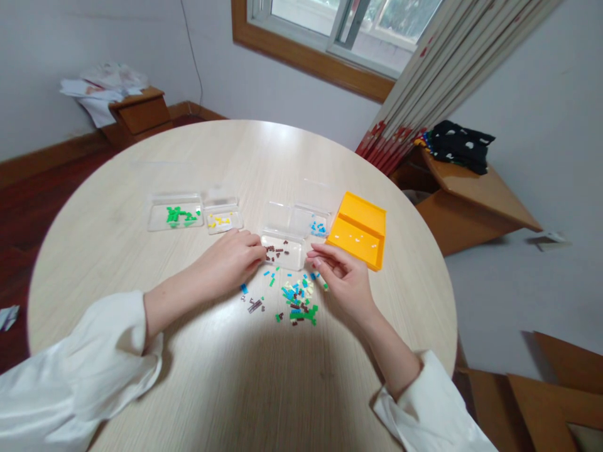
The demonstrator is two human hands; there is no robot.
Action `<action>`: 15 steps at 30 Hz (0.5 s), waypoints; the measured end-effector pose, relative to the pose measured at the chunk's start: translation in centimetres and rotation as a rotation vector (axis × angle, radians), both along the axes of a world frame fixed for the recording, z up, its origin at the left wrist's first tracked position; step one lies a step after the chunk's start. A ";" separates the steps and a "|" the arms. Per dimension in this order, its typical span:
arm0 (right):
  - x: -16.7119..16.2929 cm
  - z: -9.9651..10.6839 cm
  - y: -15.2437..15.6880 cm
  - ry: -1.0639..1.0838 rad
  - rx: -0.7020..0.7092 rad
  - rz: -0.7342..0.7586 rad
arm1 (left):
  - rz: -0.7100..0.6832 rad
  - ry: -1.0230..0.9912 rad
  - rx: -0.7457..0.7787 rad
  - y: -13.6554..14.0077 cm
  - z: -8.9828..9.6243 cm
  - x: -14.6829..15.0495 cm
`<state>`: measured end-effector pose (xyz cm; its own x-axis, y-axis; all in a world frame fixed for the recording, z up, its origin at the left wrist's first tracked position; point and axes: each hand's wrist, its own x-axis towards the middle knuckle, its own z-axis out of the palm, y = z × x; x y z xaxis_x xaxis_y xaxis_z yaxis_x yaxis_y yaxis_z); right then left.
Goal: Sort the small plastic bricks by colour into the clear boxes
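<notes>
My left hand (239, 256) is closed, fingertips at the left end of a clear plastic box (296, 253) with brown toy bricks (277, 252) inside. Whether those fingers grip the box or a small brick is hidden. By the box's right end, my right hand (343, 274) has thumb and fingers drawn together in a pinch; anything between them is too small to make out. Just below the box lies a loose pile of small bricks (301, 298) in green, blue, brown and cream. A few brown bricks (255, 306) sit apart to its left.
Beyond my hands stand open clear boxes with green bricks (178, 216), yellow bricks (220, 220) and blue bricks (318, 227). An open orange case (362, 221) at the right holds a few white pieces. Everything rests on a round wooden table (117, 263).
</notes>
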<state>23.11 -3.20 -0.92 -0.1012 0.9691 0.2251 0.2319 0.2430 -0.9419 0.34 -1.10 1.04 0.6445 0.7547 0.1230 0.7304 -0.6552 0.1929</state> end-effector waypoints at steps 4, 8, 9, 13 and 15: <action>0.6 0.6 0.0 -0.251 0.161 0.078 | 0.013 -0.029 0.008 0.1 -0.4 -0.1; 1.2 1.8 -0.2 -0.557 0.253 0.307 | 0.001 -0.060 0.008 0.2 -0.7 -0.1; 1.2 2.0 -0.3 -0.617 0.238 0.351 | 0.000 -0.066 0.009 0.2 -0.8 -0.1; 1.1 2.3 -0.7 -0.749 0.187 0.435 | -0.007 -0.067 0.024 0.2 -0.7 -0.2; 1.0 2.1 -0.8 -0.764 0.196 0.448 | -0.013 -0.067 0.032 0.2 -0.7 -0.2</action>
<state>24.15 -3.99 1.20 -0.6491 0.7543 0.0984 0.6219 0.6008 -0.5023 0.12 -0.90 0.31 0.6437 0.7413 0.1900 0.7080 -0.6712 0.2196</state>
